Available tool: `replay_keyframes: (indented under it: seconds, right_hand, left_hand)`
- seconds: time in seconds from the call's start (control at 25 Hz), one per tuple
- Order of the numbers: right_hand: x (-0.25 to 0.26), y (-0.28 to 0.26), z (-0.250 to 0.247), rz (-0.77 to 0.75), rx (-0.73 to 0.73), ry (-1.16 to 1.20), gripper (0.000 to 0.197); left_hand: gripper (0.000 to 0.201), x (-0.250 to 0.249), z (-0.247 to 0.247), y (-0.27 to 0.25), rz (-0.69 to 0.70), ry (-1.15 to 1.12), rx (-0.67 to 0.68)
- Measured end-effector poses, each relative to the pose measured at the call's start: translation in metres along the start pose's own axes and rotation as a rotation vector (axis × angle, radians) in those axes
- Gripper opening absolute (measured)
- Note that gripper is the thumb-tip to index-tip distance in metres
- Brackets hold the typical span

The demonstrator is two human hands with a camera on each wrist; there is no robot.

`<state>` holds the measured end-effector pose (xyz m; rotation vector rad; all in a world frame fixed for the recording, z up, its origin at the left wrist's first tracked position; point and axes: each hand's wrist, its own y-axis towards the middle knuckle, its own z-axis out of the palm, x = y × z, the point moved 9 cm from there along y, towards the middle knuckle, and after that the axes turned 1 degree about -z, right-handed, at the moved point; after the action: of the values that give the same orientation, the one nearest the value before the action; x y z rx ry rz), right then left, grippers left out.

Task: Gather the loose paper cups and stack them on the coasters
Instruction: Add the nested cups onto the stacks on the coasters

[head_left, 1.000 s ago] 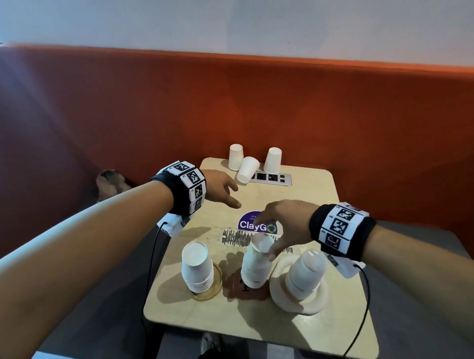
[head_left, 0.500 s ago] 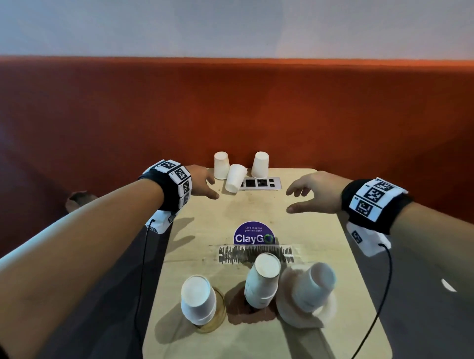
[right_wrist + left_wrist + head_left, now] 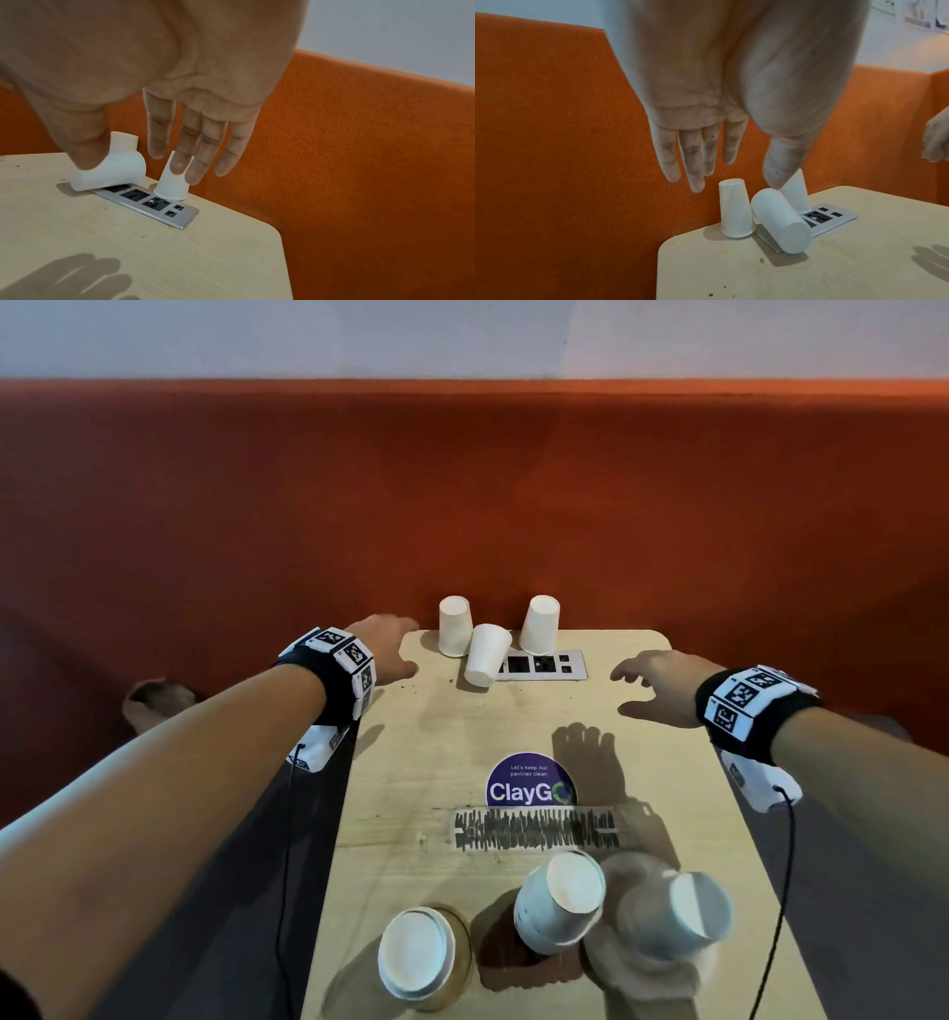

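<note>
- Three loose paper cups are found at the far edge of the surface (image 3: 411, 762): the left cup (image 3: 455, 626) and right cup (image 3: 539, 624) stand inverted, long axes vertical.
- The middle cup (image 3: 487, 654) lies tipped on the socket panel (image 3: 544, 665), its base pointed toward the near edge.
- The left hand (image 3: 382, 649) and right hand (image 3: 660, 688) are held palm-down above the surface, fingers extended and spread, nothing gripped.
- Three inverted cup stacks (image 3: 560, 901) are seen on coasters (image 3: 459, 963) near the front.

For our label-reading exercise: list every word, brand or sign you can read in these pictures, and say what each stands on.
"ClayGO": round purple sticker on the table.
"Let's keep our pantries clean": small line on the same sticker.
Wristband markers: patterns, no words.
Black scribbled strip: unreadable.
</note>
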<state>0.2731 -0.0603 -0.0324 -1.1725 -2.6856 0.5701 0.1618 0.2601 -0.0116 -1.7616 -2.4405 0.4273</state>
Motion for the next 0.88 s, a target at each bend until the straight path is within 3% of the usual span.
replay_keyframes:
  seconds: [0.24,0.36,0.52,0.72,0.88]
  right_hand:
    - [0.001,0.061,-0.002,0.014,-0.002,-0.001,0.076]
    - [0.000,0.090,-0.002,0.048,-0.016,0.094,0.082]
    - [0.003,0.120,0.013,0.054,-0.017,0.198,0.090]
    - [0.001,0.153,0.002,0.006,-0.095,0.235,0.096]
    - [0.010,0.168,0.008,-0.045,-0.069,0.191,0.084]
  left_hand:
    - [0.079,0.010,0.010,0.028,-0.071,-0.021,0.031]
    - [0.091,0.016,0.021,0.037,-0.132,-0.082,0.017]
    - [0.100,0.003,0.033,0.057,-0.114,-0.093,0.027]
    - [0.098,-0.029,0.024,0.089,-0.060,-0.052,0.014]
    - [0.082,-0.044,0.039,0.103,-0.088,-0.006,0.098]
